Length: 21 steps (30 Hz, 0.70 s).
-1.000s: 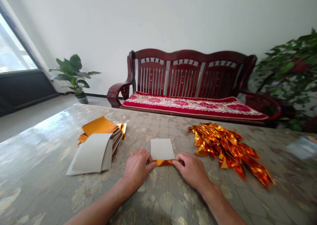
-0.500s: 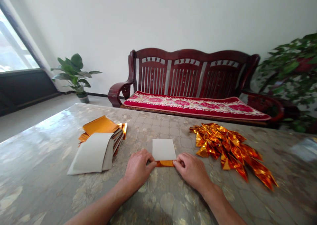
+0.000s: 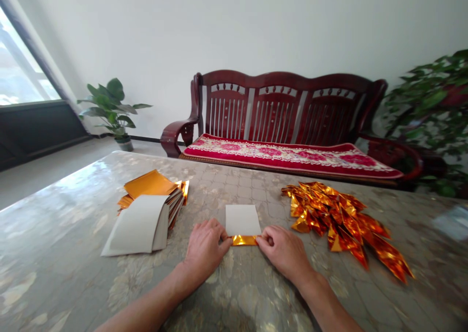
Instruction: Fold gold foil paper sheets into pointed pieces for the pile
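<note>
A sheet of foil paper (image 3: 243, 220) lies on the table between my hands, white side up. Its near edge is turned over, so a shiny gold strip shows along the front. My left hand (image 3: 206, 242) pinches the left end of that strip between thumb and fingers. At the right end, my right hand (image 3: 281, 249) grips the fold in the same way, fingers curled. To the left is a stack of foil paper (image 3: 135, 227), partly white side up and partly gold. A heap of folded gold foil pieces (image 3: 340, 215) lies to the right.
The patterned table (image 3: 204, 298) spans the foreground. Beyond it stands a dark red wooden bench (image 3: 288, 107) with a red floral cover (image 3: 270, 151). A potted plant (image 3: 115, 107) is at the left, leafy greenery (image 3: 427, 107) at the right. Clear plastic (image 3: 451, 222) lies near the right edge.
Both hands stay at the ends of the fold. The gold strip now looks brighter and flatter. The whole view has shifted very slightly.
</note>
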Tool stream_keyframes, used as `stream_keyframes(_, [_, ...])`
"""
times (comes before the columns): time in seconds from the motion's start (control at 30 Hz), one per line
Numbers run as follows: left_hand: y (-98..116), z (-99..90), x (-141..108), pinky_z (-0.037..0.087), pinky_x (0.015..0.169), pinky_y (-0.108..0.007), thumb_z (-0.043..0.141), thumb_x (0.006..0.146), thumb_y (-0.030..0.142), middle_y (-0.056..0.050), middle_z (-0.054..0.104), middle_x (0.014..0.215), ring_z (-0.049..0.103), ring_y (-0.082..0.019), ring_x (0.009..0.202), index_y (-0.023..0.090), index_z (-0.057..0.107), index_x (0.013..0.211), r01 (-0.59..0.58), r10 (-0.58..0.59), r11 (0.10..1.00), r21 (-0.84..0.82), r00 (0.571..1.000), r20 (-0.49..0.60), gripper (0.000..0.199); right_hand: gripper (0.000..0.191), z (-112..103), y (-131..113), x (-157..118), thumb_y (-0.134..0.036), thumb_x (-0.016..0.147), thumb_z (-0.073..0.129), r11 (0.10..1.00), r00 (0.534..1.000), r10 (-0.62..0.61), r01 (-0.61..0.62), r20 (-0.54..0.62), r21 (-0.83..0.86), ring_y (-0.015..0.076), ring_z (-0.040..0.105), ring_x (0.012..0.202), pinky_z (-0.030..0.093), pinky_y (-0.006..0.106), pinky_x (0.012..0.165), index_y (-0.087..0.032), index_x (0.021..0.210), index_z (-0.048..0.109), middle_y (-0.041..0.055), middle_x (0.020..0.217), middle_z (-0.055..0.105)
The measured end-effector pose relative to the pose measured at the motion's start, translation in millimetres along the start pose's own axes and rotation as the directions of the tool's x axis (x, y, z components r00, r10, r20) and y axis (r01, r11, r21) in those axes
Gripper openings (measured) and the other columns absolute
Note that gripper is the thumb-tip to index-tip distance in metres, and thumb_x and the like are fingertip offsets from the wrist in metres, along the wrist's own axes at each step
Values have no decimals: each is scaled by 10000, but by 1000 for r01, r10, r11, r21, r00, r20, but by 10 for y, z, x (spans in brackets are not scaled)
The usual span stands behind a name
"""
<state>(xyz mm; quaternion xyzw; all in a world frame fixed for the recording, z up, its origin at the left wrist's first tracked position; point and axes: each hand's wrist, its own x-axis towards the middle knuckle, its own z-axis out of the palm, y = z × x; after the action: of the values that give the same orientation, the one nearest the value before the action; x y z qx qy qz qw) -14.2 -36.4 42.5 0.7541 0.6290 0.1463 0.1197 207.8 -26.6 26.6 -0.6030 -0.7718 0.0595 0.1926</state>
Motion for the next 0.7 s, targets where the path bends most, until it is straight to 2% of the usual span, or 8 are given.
stream_keyframes(0.23, [11, 8, -2, 327, 765, -304, 618, 848, 367, -28, 645, 872, 589, -201, 892, 216, 675, 729, 19, -19, 1000, 9, 1000, 11, 201, 226, 2, -8, -5, -270, 832, 570, 1000, 1000, -3, 3, -14, 3, 136, 531, 627, 260, 269, 576, -216, 617, 525, -14, 681, 636])
stream_keyframes(0.7, [-53, 41, 13, 317, 733, -282, 673, 798, 355, -3, 657, 808, 601, -170, 841, 226, 685, 675, 0, -1, 999, -45, 999, -40, 179, 209, 26, 4, -21, -263, 846, 547, 999, 999, -33, 32, -20, -32, 146, 532, 661, 260, 281, 594, -217, 646, 510, -10, 692, 622])
